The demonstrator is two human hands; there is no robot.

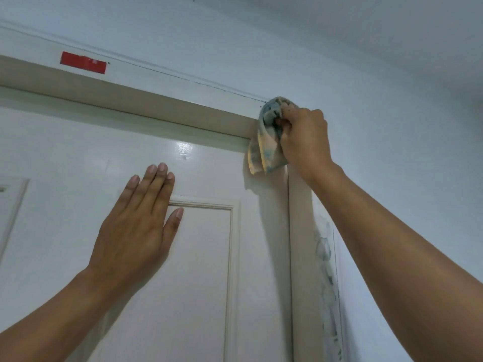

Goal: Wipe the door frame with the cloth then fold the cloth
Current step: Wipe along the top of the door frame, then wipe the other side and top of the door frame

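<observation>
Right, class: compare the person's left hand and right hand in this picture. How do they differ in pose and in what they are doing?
The left hand lies flat with straight fingers against the door; the right hand is curled, gripping the cloth. The left hand holds nothing; the right presses the bunched cloth to the top right corner of the door frame. The left hand sits lower, the right higher. Both are bare and raised on outstretched arms.

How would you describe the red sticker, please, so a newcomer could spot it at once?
Find the door frame above the white door. On its upper face, far left of the cloth, sits the red sticker, the only bright red patch there.
</observation>
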